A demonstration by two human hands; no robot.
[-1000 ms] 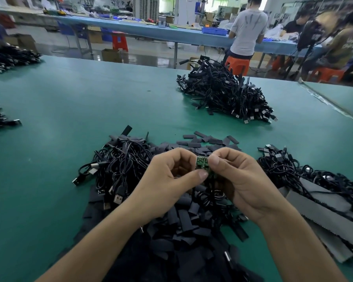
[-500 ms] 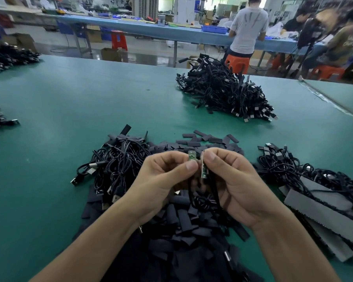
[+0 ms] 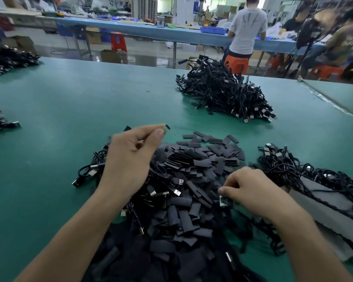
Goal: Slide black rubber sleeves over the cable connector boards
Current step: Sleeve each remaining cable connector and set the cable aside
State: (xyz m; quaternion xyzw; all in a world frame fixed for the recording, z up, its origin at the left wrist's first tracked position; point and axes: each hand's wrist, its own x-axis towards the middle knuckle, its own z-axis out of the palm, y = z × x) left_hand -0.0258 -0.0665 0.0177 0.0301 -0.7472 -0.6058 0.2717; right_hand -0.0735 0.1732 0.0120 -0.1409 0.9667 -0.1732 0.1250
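My left hand (image 3: 128, 159) is raised over the left part of the heap and pinches a small connector board (image 3: 166, 128) between thumb and forefinger; motion blur hides its detail. My right hand (image 3: 251, 190) is low at the heap's right side and holds a green connector board (image 3: 224, 201) in its curled fingers. A heap of flat black rubber sleeves (image 3: 190, 180) covers the green table in front of me. Black cables with metal USB plugs (image 3: 90, 171) lie tangled under and left of the heap.
A big pile of black cables (image 3: 222, 92) sits farther back on the green table (image 3: 80, 102). More cables (image 3: 306, 169) and grey foam strips (image 3: 324, 202) lie at the right. Small cable piles (image 3: 0, 121) sit at the left edge. People work at benches behind.
My hands were together at the centre, each holding a board. Now they have parted: the left went up and left, the right dropped down and right onto the heap.
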